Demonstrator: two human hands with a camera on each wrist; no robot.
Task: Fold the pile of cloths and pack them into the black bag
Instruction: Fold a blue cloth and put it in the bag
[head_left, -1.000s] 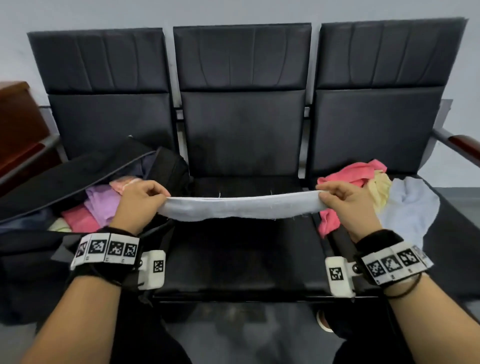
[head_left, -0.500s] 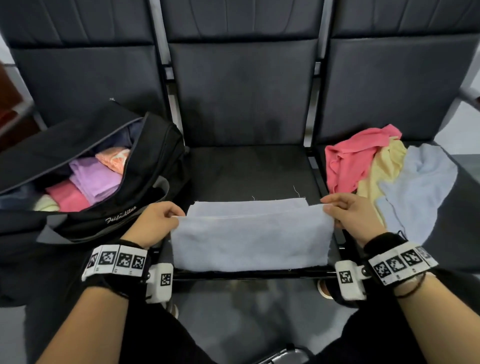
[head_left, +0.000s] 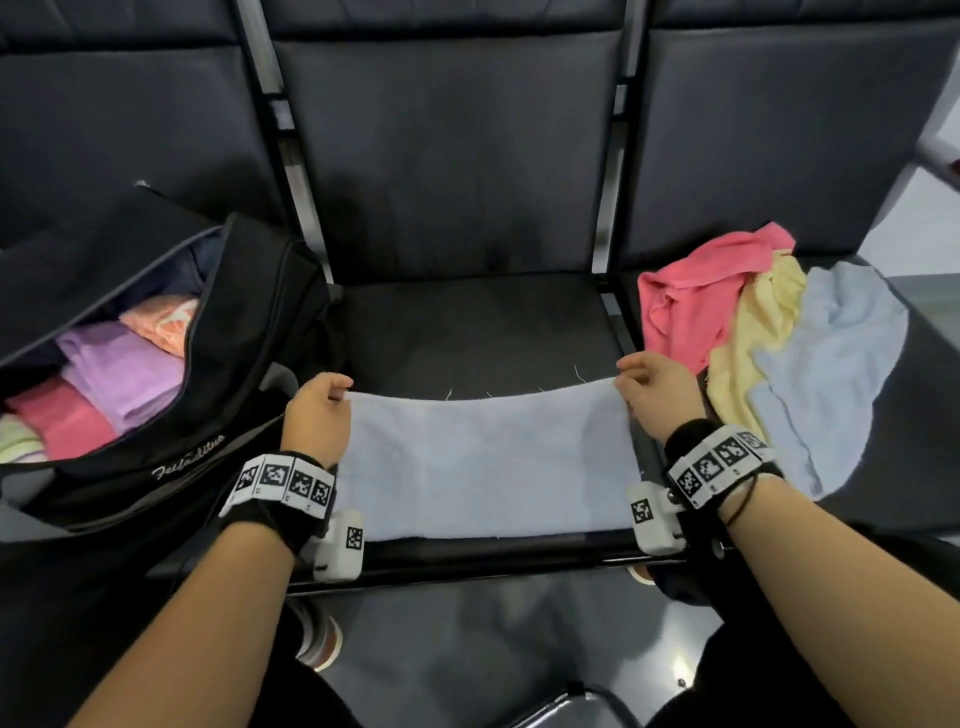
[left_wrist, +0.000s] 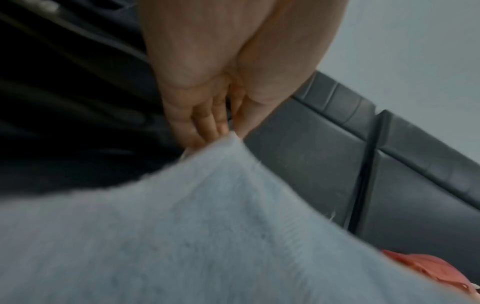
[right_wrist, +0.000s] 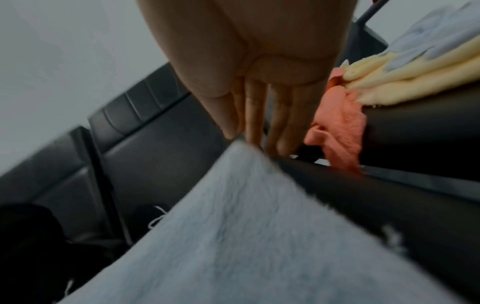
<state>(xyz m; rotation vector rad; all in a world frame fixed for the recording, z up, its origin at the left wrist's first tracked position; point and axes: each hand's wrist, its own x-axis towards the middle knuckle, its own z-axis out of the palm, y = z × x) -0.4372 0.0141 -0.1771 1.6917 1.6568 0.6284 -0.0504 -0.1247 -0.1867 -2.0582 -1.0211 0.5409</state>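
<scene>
A light blue cloth (head_left: 483, 462) lies flat on the middle seat, folded into a wide rectangle. My left hand (head_left: 332, 397) pinches its far left corner, and my right hand (head_left: 631, 382) pinches its far right corner. The wrist views show the same cloth (left_wrist: 207, 236) (right_wrist: 246, 236) held between thumb and fingers at each corner. The open black bag (head_left: 249, 332) sits on the left seat with folded purple, pink and orange cloths inside. A loose pile of pink (head_left: 696, 296), yellow (head_left: 753, 343) and light blue (head_left: 831, 374) cloths lies on the right seat.
Three black padded seats stand in a row with upright backrests (head_left: 447, 156) behind. Metal frame bars (head_left: 608, 171) separate the seats. The grey floor (head_left: 493, 649) and my shoe (head_left: 317, 636) show below the seat's front edge.
The cloth was held stretched in the air a second ago; now it lies flat on the seat. Both hands have carried the top edge away from me, over the layer underneath.
</scene>
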